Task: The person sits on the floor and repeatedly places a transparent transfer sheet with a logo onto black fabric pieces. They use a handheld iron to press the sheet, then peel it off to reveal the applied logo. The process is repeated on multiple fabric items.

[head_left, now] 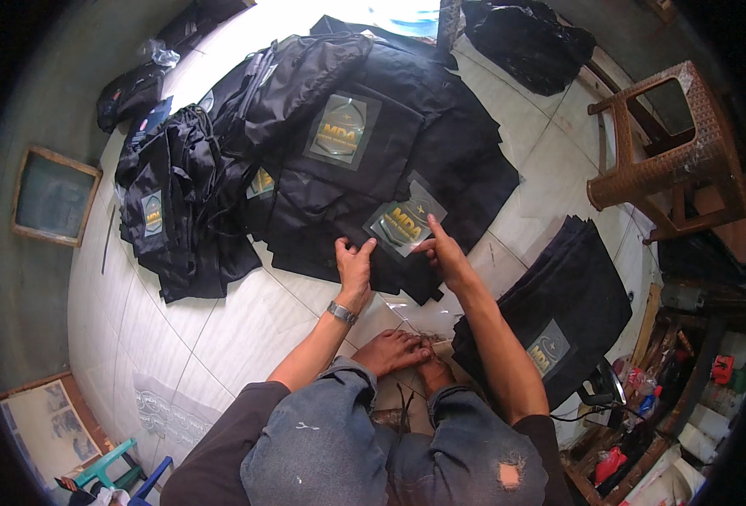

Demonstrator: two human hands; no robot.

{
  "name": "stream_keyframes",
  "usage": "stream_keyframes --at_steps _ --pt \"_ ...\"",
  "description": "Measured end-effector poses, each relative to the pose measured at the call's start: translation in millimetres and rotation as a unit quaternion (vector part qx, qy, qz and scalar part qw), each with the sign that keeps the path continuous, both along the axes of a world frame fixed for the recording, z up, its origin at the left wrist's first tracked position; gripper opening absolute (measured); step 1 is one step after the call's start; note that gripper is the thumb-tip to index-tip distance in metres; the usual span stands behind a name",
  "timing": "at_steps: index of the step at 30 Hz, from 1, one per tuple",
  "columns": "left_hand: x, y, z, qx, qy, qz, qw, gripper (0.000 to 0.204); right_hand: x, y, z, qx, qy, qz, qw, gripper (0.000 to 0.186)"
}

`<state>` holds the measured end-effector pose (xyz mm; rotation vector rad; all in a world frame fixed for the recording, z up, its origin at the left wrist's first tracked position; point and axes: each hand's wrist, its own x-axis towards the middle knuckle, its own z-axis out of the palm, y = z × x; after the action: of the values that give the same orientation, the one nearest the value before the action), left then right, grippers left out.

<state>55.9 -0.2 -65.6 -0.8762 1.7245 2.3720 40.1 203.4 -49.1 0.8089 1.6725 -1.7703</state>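
Two bare hands reach over a wide, dark pile of black fabric panels [465, 160] spread on the pale tiled floor [255, 329]. The left hand [355, 266], with a silver metal-band watch [342, 313] at its wrist, rests thumb and forefinger apart on the pile's near edge; whether they pinch the cloth I cannot tell. At ten o'clock from the right hand [450, 255] lies a clear film sheet with gold-and-silver lettering [400, 224], tilted on the fabric. That hand's forefinger and thumb touch its right side and lower edge, though I cannot tell whether they grip it.

A second clear film sheet with a shield-shaped emblem [341, 131] lies on the pile towards eleven o'clock. From the view's centre, a heap of black drawstring bags [187, 177] sits at ten, a crumpled black plastic bag [529, 42] at one, a brown woven-pattern plastic stool [681, 164] between two and three, and a neat stack of black cloth [571, 287] near four.
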Motion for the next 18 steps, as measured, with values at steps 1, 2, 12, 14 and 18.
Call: stream_keyframes --at_steps 1,2,12,14,18 --pt "-0.5 1.2 0.0 0.001 0.006 -0.011 1.0 0.059 5.0 0.2 -5.4 -0.021 -0.014 -0.013 1.0 0.078" --pt "0.0 -1.1 -1.8 0.0 0.012 -0.019 1.0 0.057 8.7 -6.2 -2.9 -0.045 -0.028 -0.023 0.998 0.075" --pt "5.7 2.1 4.7 -0.022 0.023 -0.061 0.998 0.062 21.8 -47.6 15.6 -0.209 -0.097 -0.157 0.96 0.036" --pt "7.9 5.5 4.8 -0.037 0.014 -0.065 0.997 0.072 20.3 -47.4 19.9 -0.219 -0.106 -0.174 0.954 0.032" --pt "7.1 8.3 10.8 -0.074 0.002 -0.07 0.995 0.085 14.2 -43.0 21.4 -0.286 -0.122 -0.221 0.924 0.028"
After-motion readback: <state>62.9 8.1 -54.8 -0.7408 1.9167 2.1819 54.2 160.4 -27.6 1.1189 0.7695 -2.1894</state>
